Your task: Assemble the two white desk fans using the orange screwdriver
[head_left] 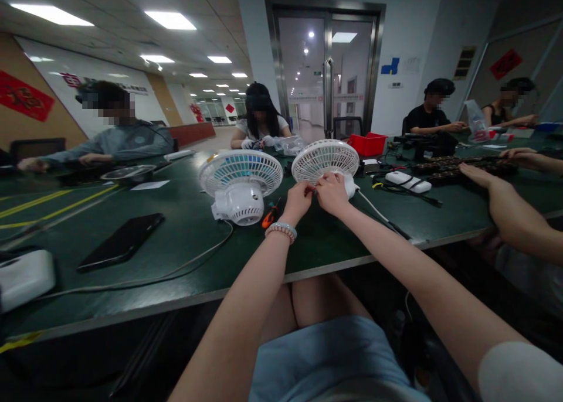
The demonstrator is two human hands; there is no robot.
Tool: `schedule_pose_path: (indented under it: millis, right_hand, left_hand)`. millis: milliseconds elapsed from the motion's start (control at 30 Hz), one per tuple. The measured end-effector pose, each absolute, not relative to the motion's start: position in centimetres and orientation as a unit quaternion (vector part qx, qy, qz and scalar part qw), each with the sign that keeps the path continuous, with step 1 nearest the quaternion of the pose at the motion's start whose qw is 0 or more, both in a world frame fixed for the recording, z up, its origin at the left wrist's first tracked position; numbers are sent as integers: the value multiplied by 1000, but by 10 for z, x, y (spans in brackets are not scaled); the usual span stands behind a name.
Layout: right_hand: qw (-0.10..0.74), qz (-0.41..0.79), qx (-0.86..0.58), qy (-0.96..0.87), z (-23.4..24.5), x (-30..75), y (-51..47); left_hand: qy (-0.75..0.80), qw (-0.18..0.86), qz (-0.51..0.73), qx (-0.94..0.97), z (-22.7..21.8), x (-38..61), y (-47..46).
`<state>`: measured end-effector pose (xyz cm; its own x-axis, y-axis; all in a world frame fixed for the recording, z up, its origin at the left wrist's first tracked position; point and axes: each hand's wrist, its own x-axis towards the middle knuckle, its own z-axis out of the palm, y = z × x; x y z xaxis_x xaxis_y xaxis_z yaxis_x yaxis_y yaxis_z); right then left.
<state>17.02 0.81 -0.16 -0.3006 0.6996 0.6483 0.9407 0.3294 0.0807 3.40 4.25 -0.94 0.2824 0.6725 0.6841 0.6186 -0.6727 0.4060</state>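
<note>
Reaching over the edge of the green counter (325, 247), the arms pass just right of an orange-handled screwdriver (269, 218) and one white fan (244, 200). Beyond, the left hand (300, 200) has its fingertips bunched together; whether they pinch something small cannot be told. Beside it, the right hand (333, 193) bends its fingers against the back of a second white fan (324, 160), its grip partly hidden. Farther off sits a red bin (368, 145).

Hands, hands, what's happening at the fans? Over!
Left hand, right hand together at right fan. Grip unclear. Left fan and orange tool close by.
</note>
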Motion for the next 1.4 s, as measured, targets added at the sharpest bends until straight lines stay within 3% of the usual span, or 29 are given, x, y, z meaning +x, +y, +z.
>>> schedule_pose_path:
  millis: [733,1000,1400]
  right_hand:
    - [255,-228,-538,-771,-1,171,8]
    - [256,-226,-541,-768,0,171,8]
    - [269,-221,-534,-771,-2,173,10]
  left_hand:
    - [423,146,499,742,-9,38,39]
    - [436,94,504,740,-6,37,38]
    - [429,167,513,724,-18,37,51]
